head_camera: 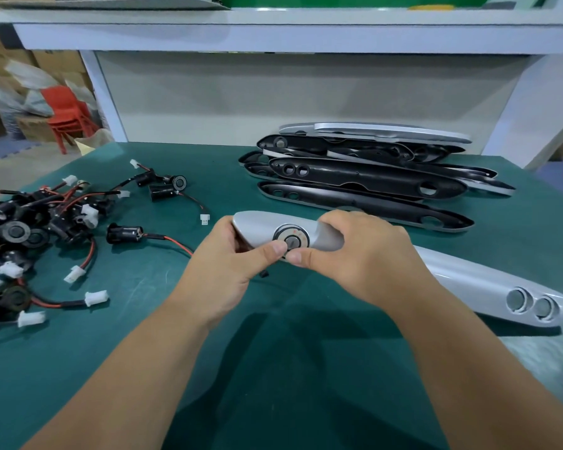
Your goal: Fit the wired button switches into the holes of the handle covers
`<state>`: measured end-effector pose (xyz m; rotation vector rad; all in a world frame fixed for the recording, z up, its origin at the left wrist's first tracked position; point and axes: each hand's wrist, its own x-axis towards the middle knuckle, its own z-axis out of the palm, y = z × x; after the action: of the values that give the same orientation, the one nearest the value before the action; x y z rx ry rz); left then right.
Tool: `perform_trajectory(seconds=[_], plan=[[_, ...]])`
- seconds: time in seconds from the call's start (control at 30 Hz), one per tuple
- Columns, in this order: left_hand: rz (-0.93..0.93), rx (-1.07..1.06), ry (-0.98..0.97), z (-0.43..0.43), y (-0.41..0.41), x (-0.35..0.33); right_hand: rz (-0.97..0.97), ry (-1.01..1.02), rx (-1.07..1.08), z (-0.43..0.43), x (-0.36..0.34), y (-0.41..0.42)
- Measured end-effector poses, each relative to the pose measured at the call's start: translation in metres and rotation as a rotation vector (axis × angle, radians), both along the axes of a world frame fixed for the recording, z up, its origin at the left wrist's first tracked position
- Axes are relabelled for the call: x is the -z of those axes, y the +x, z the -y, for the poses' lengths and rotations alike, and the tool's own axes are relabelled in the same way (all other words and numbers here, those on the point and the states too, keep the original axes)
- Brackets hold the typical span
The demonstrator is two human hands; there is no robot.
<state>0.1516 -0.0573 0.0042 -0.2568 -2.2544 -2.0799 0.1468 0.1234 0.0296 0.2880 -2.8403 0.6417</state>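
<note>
A long silver handle cover (468, 280) lies across the green mat, its left end lifted between both hands. My left hand (228, 271) grips that left tip with fingers curled under it. My right hand (364, 254) wraps over the cover just right of a round button switch (291, 237) seated in its hole. Both thumbs press at the lower rim of that switch. Two empty holes (530, 303) show at the cover's right end. One loose black switch (124, 233) with red and black wires lies left of my hands.
A tangled heap of wired switches (30, 228) with white plugs fills the left of the mat. Several black and silver handle covers (371, 170) are stacked at the back right. A grey shelf frame (273, 37) stands behind the table. A red chair (67, 112) sits far left.
</note>
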Motion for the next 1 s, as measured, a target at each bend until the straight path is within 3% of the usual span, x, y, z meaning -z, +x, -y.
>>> perform_trajectory(seconds=[0.33,0.7,0.87,1.0], plan=[[-0.017,-0.104,-0.007,-0.002,-0.002,0.005,-0.104,0.051,0.038,0.005,0.006,0.001],[-0.011,-0.025,-0.137,0.001,-0.002,0.002,-0.079,0.035,0.038,0.004,0.002,0.003],[0.052,-0.054,0.048,-0.001,0.002,0.001,0.056,0.003,-0.016,-0.002,-0.006,0.004],[0.059,-0.034,0.045,0.001,0.002,-0.001,0.094,-0.043,-0.013,-0.005,-0.008,0.004]])
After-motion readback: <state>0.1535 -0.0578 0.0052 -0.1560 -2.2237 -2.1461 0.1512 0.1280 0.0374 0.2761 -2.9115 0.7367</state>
